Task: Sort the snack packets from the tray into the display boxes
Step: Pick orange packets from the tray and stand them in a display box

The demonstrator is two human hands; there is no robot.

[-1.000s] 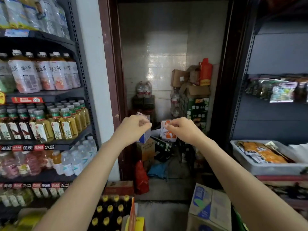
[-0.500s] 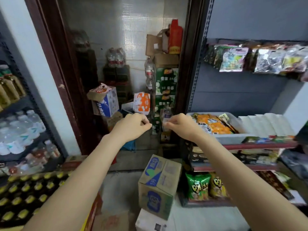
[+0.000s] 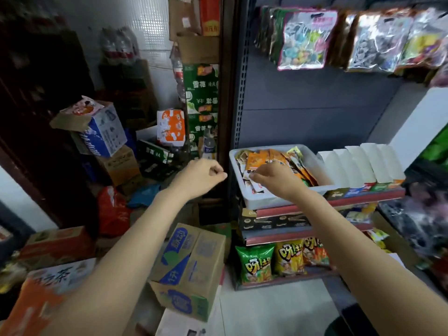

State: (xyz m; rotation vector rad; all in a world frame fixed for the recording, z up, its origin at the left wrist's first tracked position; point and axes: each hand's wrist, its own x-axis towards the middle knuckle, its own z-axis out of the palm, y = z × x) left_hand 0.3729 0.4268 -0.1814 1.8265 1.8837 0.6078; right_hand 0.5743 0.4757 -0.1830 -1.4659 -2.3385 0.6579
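A white tray [image 3: 266, 202] stands on the shelf at centre right, filled with several orange and mixed snack packets [image 3: 257, 161]. To its right runs a row of white display boxes [image 3: 358, 163] with coloured fronts. My right hand [image 3: 274, 178] hovers over the tray's near left part with curled fingers. Its fingertips are just above the packets, and no packet is plainly in its grip. My left hand [image 3: 198, 175] hangs in the air left of the tray, curled into a loose fist and holding nothing.
Hanging snack bags [image 3: 305, 37] fill the shelf above. Chip bags [image 3: 257, 263] sit on the bottom shelf. A cardboard carton [image 3: 191, 267] stands on the floor below my arms. Stacked boxes [image 3: 104, 132] and water bottles crowd the storeroom doorway at left.
The view has swung right from the drink shelves to the snack shelf. My right hand has come over the tray. Both hands keep the same curled pose.
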